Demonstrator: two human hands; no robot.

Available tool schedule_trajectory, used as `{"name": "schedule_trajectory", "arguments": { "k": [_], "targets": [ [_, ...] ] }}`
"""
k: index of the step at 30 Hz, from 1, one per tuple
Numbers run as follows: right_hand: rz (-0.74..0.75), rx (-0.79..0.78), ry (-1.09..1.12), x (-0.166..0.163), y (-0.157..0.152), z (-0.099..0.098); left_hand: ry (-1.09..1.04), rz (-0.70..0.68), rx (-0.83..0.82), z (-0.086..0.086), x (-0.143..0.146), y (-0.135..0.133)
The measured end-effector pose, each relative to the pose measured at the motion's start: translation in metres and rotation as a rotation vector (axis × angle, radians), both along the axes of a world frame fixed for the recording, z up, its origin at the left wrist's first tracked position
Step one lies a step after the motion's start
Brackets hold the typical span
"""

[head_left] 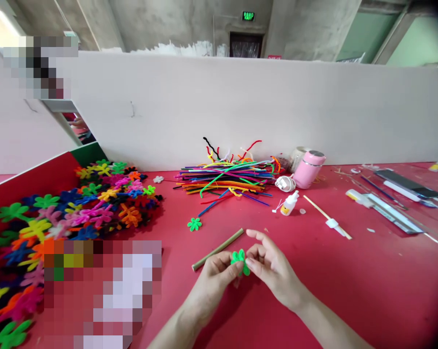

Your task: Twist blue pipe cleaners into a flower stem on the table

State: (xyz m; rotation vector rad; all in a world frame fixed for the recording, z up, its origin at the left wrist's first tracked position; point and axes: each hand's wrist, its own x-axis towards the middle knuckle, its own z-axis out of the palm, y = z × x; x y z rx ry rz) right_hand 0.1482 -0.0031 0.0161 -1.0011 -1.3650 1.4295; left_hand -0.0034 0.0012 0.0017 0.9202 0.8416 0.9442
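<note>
Both of my hands meet low in the middle of the red table around a small bright green pipe-cleaner flower. My left hand pinches it from the left with thumb and fingers closed. My right hand pinches it from the right, its index finger raised. A thin greenish-brown stick lies on the table just beyond my left hand. Another green flower lies loose farther back.
A heap of coloured pipe-cleaner flowers covers the left side. A bundle of straight coloured pipe cleaners lies at the back centre, with a pink bottle, a small glue bottle, a wooden skewer and tools to the right. A white partition wall stands behind.
</note>
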Motion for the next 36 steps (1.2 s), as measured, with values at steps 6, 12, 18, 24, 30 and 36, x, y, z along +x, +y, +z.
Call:
{"name": "schedule_trajectory", "arguments": {
  "k": [6, 12, 18, 24, 30, 36],
  "targets": [
    [0.057, 0.043, -0.056, 0.004, 0.005, 0.008, 0.087, -0.107, 0.093, 0.012, -0.002, -0.001],
    [0.051, 0.031, -0.135, -0.002, 0.006, 0.010, 0.110, -0.080, 0.148, 0.016, 0.000, -0.002],
    [-0.032, -0.038, -0.080, -0.012, 0.009, 0.001, 0.121, -0.033, 0.124, 0.012, -0.001, -0.001],
    [-0.022, -0.044, 0.077, -0.008, 0.009, -0.001, -0.036, -0.015, -0.114, 0.007, -0.002, 0.001],
    [0.024, 0.050, -0.046, 0.004, 0.010, 0.003, -0.152, 0.002, -0.213, 0.008, -0.004, 0.003],
    [-0.026, 0.505, -0.336, 0.010, 0.005, -0.003, -0.244, -0.074, -0.270, 0.011, -0.003, 0.001]
  ]
}}
